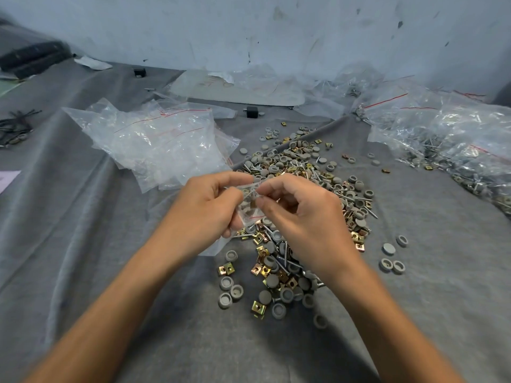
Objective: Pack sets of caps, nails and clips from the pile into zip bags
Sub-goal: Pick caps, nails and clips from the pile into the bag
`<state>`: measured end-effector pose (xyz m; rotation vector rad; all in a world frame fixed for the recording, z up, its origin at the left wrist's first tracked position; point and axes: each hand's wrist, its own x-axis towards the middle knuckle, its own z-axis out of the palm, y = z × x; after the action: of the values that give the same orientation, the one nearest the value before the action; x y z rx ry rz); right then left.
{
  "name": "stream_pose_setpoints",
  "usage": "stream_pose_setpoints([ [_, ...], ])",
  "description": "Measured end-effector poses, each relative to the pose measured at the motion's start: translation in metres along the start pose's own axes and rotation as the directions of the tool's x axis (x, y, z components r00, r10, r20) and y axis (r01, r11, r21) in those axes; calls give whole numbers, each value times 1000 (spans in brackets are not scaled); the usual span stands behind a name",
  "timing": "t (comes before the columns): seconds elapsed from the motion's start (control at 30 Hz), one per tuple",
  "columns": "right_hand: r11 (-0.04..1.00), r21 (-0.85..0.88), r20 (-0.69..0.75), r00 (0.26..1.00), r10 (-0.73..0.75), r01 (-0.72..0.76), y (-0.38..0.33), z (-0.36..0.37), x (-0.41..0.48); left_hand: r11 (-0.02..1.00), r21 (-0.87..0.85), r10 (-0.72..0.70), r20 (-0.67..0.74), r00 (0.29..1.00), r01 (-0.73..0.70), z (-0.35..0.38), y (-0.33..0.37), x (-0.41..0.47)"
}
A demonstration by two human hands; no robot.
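Left hand (206,205) and right hand (300,214) both pinching a small filled zip bag (250,201), above the pile of caps, nails and clips (301,189), empty bags (154,139) left.

The small zip bag (250,201) is largely covered by the fingers of the left hand (206,208) and right hand (301,217), so its contents cannot be counted. Part of the pile (304,167) is hidden beneath the right hand. The filled bags (470,150) at the right are cut off by the frame edge, and the dark objects (36,58) at far left are blurred.
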<state>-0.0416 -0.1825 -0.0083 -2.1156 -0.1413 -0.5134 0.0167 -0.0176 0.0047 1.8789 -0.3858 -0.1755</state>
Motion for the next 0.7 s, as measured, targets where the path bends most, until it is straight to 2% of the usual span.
stream_pose_setpoints([
  [0.17,985,166,-33,998,51,-45,0,-2,0,1000,-5,2,-8,1000,-2,-2,0,0],
  [0.3,986,164,-17,999,37,-34,1,-5,-1,1000,8,4,-4,1000,-4,-2,1,-1],
  [0.47,994,96,17,999,40,-41,-4,-3,-1,1000,-20,-9,-5,1000,8,-1,1,0],
  [0.6,997,-69,22,999,38,-37,-1,-11,-3,998,-54,-17,-32,999,15,-7,0,2],
  [0.7,985,-173,241,968,65,-23,-2,-8,-9,998,-64,-7,-57,998,4,-9,-1,3],
])
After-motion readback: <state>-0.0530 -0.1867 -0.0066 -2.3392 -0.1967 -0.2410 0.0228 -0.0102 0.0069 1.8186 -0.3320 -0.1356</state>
